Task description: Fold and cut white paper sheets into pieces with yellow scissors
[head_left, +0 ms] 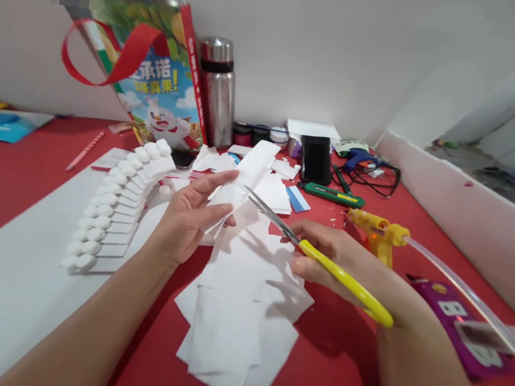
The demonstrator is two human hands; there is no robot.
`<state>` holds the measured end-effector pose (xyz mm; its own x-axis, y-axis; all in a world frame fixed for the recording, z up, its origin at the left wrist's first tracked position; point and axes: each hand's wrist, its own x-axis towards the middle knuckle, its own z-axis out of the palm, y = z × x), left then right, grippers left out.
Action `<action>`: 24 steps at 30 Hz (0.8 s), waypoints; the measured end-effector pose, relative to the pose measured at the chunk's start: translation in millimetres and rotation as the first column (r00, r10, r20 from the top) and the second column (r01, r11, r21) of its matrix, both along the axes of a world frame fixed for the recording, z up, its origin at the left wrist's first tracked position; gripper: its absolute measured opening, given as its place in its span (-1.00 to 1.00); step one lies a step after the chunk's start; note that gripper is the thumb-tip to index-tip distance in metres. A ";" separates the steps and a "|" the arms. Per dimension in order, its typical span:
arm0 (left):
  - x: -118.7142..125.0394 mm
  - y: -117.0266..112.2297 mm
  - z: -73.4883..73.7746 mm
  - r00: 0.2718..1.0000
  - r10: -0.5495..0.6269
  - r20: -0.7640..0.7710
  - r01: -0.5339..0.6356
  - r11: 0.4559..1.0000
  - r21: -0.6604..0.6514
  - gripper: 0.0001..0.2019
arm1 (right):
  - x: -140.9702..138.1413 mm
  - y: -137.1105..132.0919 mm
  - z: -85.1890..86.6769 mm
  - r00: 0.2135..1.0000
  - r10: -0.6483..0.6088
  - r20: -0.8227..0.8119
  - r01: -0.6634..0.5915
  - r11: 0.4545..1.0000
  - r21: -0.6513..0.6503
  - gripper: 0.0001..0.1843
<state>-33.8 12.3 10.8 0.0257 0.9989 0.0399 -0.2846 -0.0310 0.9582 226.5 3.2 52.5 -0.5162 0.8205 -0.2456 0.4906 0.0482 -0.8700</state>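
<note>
My left hand [191, 215] pinches a strip of white paper [259, 158] between thumb and fingers, in the middle of the view. From the right, my right hand [321, 248] grips yellow-handled scissors [346, 280]. Their narrow blades point up and left and reach the paper beside my left fingertips; whether they touch it I cannot tell. Below both hands lies a loose pile of white paper pieces [226, 337]. Left of my left hand stands a curved row of white card pieces topped with round white discs [105, 209], on a white board [16, 254].
Behind are a gift bag [169, 102], a steel flask [219, 94], paint jars [261, 135] and a phone [315, 160]. A green utility knife [332, 195], a yellow glue gun [378, 230] and a purple power strip [464, 327] lie right. A low white wall [466, 224] borders the red table.
</note>
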 end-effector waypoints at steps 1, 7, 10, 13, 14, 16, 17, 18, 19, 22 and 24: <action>0.9 -0.7 -0.3 1.000 -0.010 -0.015 0.010 1.000 -0.004 -0.46 | -1.4 -0.2 -0.4 1.000 0.000 -0.017 0.000 1.000 -0.018 -0.50; 3.6 -3.8 -4.3 0.993 -0.092 -0.072 0.092 0.996 -0.007 -0.45 | -5.9 1.8 -2.4 0.994 0.015 -0.105 -0.023 0.997 -0.072 -0.48; 3.8 -5.0 -3.5 0.991 -0.103 -0.080 0.104 0.995 0.004 -0.45 | -6.4 2.9 -3.5 0.997 0.005 -0.076 -0.013 0.995 -0.098 -0.43; 3.9 -5.8 -1.2 0.990 -0.103 -0.091 0.104 0.995 0.002 -0.44 | -5.5 2.7 -5.0 0.999 -0.008 -0.053 0.004 0.996 -0.086 -0.38; 4.0 -5.9 -0.6 0.990 -0.103 -0.094 0.103 0.995 0.000 -0.44 | -5.2 2.5 -5.5 0.998 -0.010 -0.054 0.005 0.997 -0.080 -0.38; 4.3 -6.0 0.1 0.990 -0.107 -0.094 0.107 0.994 -0.001 -0.44 | -4.8 1.8 -6.4 0.998 -0.015 -0.062 0.010 0.997 -0.078 -0.40; 4.7 -6.0 0.1 0.990 -0.112 -0.090 0.112 0.994 0.000 -0.44 | -4.9 1.5 -6.9 0.998 -0.016 -0.067 0.010 0.997 -0.081 -0.41; 5.1 -6.0 0.0 0.990 -0.115 -0.086 0.116 0.993 0.002 -0.44 | -5.2 1.3 -7.3 0.997 -0.017 -0.072 0.011 0.996 -0.086 -0.43; 5.5 -6.1 -0.2 0.990 -0.116 -0.082 0.117 0.993 0.004 -0.45 | -5.7 1.1 -7.6 0.997 -0.020 -0.077 0.013 0.996 -0.089 -0.44; 6.7 -6.4 -1.1 0.989 -0.120 -0.085 0.120 0.993 -0.002 -0.44 | -7.8 1.2 -8.3 0.996 -0.032 -0.086 0.024 0.995 -0.099 -0.45; 6.9 -6.4 -1.5 0.988 -0.126 -0.086 0.126 0.992 -0.007 -0.42 | -8.9 1.5 -8.5 0.996 -0.047 -0.081 0.037 0.992 -0.117 -0.44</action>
<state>-26.9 5.9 9.3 0.1547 0.9875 0.0303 -0.2022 0.0016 0.9794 217.6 4.7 44.0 -0.5044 0.8107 -0.2971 0.4156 -0.0737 -0.9066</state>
